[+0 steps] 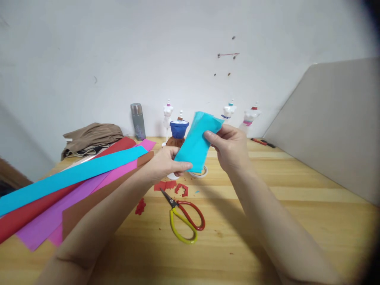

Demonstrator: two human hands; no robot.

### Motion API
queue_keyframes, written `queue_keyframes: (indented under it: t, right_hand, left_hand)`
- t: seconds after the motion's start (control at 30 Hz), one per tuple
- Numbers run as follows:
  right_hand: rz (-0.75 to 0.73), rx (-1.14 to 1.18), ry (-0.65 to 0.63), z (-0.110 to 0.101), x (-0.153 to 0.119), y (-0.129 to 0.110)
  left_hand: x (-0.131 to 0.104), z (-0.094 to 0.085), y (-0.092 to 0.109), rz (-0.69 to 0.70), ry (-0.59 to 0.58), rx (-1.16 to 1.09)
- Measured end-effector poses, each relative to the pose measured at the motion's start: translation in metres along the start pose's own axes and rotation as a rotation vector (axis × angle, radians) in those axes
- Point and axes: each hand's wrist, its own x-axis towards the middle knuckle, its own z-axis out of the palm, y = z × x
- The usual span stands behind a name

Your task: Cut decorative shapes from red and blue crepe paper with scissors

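A folded rectangle of bright blue crepe paper (197, 143) is held up above the table between both hands. My left hand (166, 163) pinches its lower left end, thumb on top. At the upper right edge, my right hand (230, 147) grips it between thumb and fingers. Below the paper lie scissors (173, 204) with one red and one yellow handle, blades slightly apart. Red paper scraps (165, 185) and a small red cut-out shape (140, 206) rest near the blades. A roll of tape (202, 171) is partly hidden behind the paper.
Coloured paper strips (74, 176) spread across the left side, with brown folded cloth (93, 136) behind. A flask (138, 122) stands by the wall. Small mannequins, one in a blue top (179, 129), line the back. A red and black cutter (263, 143) lies near a white panel (329, 118).
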Motion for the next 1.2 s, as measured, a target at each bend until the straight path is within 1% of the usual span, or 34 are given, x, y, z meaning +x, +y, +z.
queue_keyframes:
  t: [0.1, 0.2, 0.27, 0.33, 0.4, 0.47, 0.57, 0.67, 0.77, 0.87, 0.93, 1.07, 1.2]
  right_hand:
    - [-0.031, -0.028, 0.022, -0.002, 0.001, 0.001]
    - [-0.055, -0.044, 0.049, -0.006, 0.004, 0.002]
    - [-0.070, -0.044, 0.075, -0.008, 0.006, 0.003]
    - [-0.086, -0.037, 0.110, -0.008, 0.007, 0.004]
    - [-0.104, -0.024, 0.143, -0.006, 0.006, 0.005]
    - [-0.113, -0.007, 0.149, -0.003, 0.004, 0.007]
    - [-0.111, 0.011, 0.154, 0.001, 0.002, 0.010]
    - [-0.113, 0.025, 0.182, 0.001, 0.002, 0.010]
    - [-0.125, 0.053, 0.196, 0.000, 0.002, 0.008]
    - [-0.140, 0.041, 0.196, -0.001, 0.002, 0.007]
    - [-0.132, 0.033, 0.185, -0.001, 0.002, 0.008]
    - [-0.077, 0.054, 0.161, 0.002, 0.001, 0.010]
    - [-0.045, 0.055, 0.073, 0.006, -0.001, 0.008]
  left_hand:
    - [0.000, 0.000, 0.001, 0.016, 0.082, 0.068]
    - [0.002, -0.001, -0.002, 0.032, 0.154, 0.078]
    - [0.004, -0.003, -0.006, 0.047, 0.143, 0.039]
    - [0.007, -0.003, -0.011, 0.055, 0.092, -0.030]
    - [0.009, 0.000, -0.014, 0.036, 0.034, -0.096]
    - [0.010, 0.004, -0.017, 0.006, 0.011, -0.147]
    - [0.011, 0.013, -0.018, -0.011, 0.051, -0.202]
    - [0.009, 0.019, -0.014, -0.030, 0.100, -0.155]
    - [0.007, 0.020, -0.007, -0.056, 0.125, -0.077]
    - [0.006, 0.016, -0.004, -0.058, 0.151, -0.018]
    - [0.007, 0.013, -0.005, -0.031, 0.162, -0.010]
    - [0.008, 0.008, -0.009, 0.101, 0.170, -0.118]
    - [0.005, 0.006, -0.005, 0.198, 0.191, -0.197]
